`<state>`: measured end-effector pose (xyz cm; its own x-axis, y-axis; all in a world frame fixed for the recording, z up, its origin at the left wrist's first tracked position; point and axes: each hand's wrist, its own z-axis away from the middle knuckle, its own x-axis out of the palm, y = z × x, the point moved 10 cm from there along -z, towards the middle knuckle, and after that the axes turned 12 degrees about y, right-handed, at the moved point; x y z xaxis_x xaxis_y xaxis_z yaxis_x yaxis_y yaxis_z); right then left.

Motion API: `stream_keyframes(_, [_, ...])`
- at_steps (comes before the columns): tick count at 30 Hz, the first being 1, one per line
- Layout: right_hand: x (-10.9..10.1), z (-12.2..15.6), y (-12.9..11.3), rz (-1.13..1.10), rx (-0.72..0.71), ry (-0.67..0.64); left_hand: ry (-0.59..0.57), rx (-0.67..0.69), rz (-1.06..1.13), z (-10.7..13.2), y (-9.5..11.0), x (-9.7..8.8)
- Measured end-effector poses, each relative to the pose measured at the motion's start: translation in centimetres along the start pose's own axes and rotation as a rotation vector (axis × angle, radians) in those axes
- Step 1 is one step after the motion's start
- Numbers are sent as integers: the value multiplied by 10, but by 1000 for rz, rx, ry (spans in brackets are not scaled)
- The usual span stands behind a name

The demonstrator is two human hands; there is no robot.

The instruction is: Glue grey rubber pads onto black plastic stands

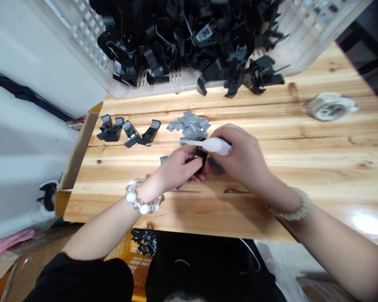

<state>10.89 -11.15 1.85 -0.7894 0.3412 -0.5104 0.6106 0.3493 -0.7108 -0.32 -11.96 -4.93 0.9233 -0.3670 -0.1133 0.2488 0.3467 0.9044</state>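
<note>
Near the middle of the wooden table, my left hand [179,167] is closed around a small black plastic part [200,161]. My right hand [241,157] grips a white squeeze bottle [219,146] with a long thin nozzle, tilted so the nozzle points left just above the part. Whether the tip touches anything I cannot tell. A pile of small grey pieces [192,126] lies just beyond my hands, and a few more grey pieces [216,167] lie beside and partly under them. Several black clip-like parts [132,134] stand in a row to the left.
A white plastic crate [126,93] heaped with black parts fills the table's far side, some hanging over its rim. A roll of tape [330,107] lies at the right. Below the table's front edge, a yellow basket [138,268] holds more black parts. A cardboard box [78,155] adjoins the left edge.
</note>
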Motion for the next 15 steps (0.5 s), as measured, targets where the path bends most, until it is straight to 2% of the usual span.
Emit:
stream_keyframes(8, [6, 1, 28, -77, 291, -59, -7, 16, -27, 1, 3, 1])
stream_keyframes(15, [7, 1, 36, -246, 454, -81, -55, 76, -9, 1, 2, 4])
